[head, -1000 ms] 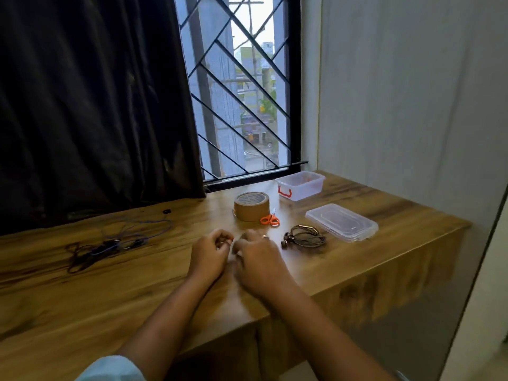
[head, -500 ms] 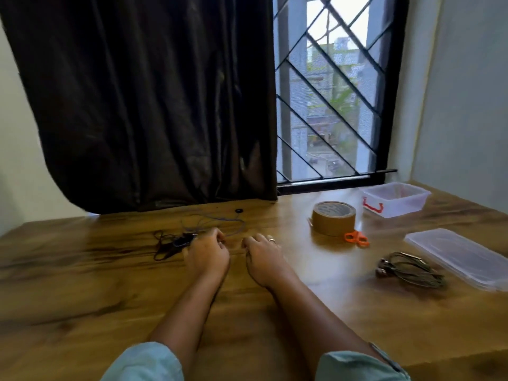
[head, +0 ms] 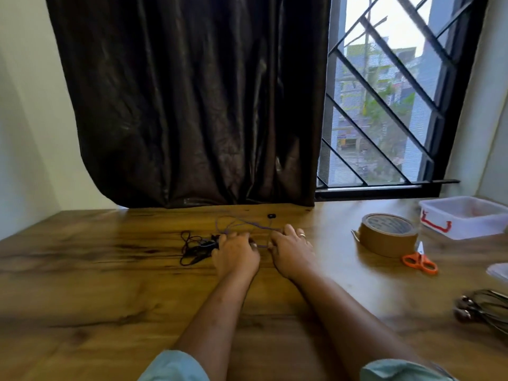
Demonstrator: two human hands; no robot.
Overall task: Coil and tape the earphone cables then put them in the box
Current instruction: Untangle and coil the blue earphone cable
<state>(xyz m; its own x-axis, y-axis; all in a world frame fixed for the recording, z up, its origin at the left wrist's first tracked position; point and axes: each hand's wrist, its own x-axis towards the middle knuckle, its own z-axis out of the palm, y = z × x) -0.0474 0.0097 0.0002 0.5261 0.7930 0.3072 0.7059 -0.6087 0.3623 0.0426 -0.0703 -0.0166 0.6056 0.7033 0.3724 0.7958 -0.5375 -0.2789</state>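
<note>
Left of the tape roll [head: 387, 235], my left hand [head: 236, 255] and right hand [head: 292, 253] pinch the tangled earphone cable [head: 196, 247], fingers [head: 291, 233] curled; the box [head: 464, 218] sits right of the roll. Tugging apart could tighten the snarl into knots.

Cables [head: 198, 247] left of tape roll [head: 389, 233], scissors [head: 420, 261] before it, box [head: 464, 215] behind.
</note>
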